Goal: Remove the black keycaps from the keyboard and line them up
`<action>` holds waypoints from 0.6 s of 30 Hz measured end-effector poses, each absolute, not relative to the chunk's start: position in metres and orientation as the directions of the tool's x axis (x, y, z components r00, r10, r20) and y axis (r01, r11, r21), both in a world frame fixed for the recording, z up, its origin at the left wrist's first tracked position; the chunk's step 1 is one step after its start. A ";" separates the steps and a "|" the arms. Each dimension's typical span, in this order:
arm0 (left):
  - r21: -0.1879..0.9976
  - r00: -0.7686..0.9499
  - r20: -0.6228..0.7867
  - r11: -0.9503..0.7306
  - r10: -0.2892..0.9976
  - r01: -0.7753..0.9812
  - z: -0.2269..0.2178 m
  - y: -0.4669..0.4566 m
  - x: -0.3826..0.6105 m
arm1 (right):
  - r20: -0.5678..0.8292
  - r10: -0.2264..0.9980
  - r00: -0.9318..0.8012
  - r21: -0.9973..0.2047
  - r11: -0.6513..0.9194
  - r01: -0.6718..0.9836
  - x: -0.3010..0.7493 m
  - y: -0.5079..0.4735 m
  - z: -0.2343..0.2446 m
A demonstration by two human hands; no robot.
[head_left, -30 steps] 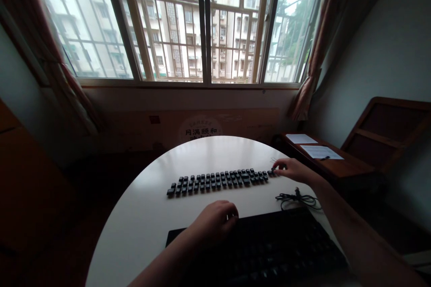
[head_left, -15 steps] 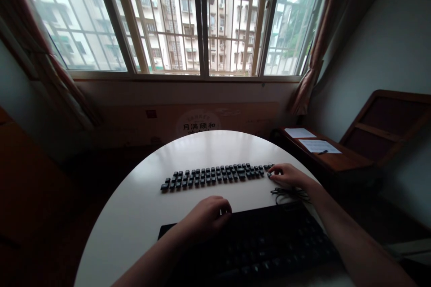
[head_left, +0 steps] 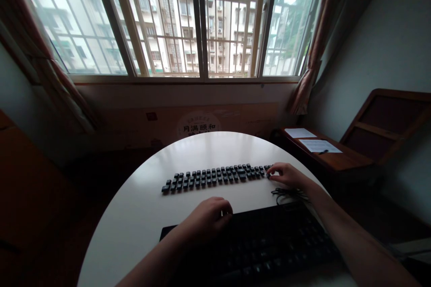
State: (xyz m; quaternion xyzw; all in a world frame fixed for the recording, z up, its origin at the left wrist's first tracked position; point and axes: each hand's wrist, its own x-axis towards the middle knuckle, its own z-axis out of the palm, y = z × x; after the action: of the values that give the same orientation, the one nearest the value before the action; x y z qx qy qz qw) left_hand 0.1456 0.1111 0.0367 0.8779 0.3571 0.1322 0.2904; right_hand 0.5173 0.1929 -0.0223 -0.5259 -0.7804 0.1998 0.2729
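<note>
Loose black keycaps (head_left: 208, 176) lie in rows across the white round table (head_left: 128, 206). At the right end of the rows, my right hand (head_left: 284, 175) pinches a small dark keycap (head_left: 268, 175) between thumb and fingers, down at the tabletop. A black keyboard (head_left: 266, 233) fills the near side of the table, dark and hard to make out in detail. My left hand (head_left: 213, 215) rests over its far edge with curled fingers; whether anything is in them is hidden.
A bundled black cable (head_left: 286, 195) lies between my right forearm and the keyboard. To the right, a wooden chair (head_left: 357, 161) bears paper sheets (head_left: 319, 145) and a pen (head_left: 323, 151). Beyond the table are a cardboard panel (head_left: 235, 119) and a barred window (head_left: 202, 31).
My right hand has shifted very slightly left, close to the end of the keycap rows. My left hand stays in place; the whole view has moved a little.
</note>
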 end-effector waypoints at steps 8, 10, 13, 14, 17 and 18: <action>0.590 0.708 0.004 -0.573 0.706 0.568 0.036 0.112 0.145 | 0.174 0.951 -0.255 -0.593 0.308 0.744 0.517 0.192 -0.024; 0.584 0.707 -0.008 -0.570 0.707 0.577 0.036 0.111 0.145 | 0.166 0.956 -0.243 -0.587 0.294 0.754 0.517 0.191 -0.024; 0.581 0.709 -0.011 -0.573 0.705 0.578 0.035 0.112 0.145 | 0.170 0.956 -0.238 -0.579 0.292 0.761 0.517 0.191 -0.023; 0.583 0.711 -0.008 -0.574 0.704 0.575 0.034 0.112 0.145 | 0.173 0.955 -0.239 -0.576 0.295 0.762 0.516 0.191 -0.023; 0.586 0.708 0.000 -0.574 0.706 0.572 0.034 0.111 0.144 | 0.184 0.951 -0.249 -0.571 0.310 0.760 0.514 0.190 -0.024; 0.584 0.707 -0.003 -0.573 0.707 0.575 0.035 0.111 0.145 | 0.189 0.949 -0.252 -0.570 0.315 0.759 0.514 0.190 -0.024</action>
State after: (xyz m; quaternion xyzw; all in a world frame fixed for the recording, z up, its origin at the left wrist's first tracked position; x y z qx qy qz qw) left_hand 0.1447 0.1111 0.0346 0.8791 0.3647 0.1162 0.2841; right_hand 0.5141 0.1903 -0.0242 -0.5553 -0.7690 0.1854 0.2566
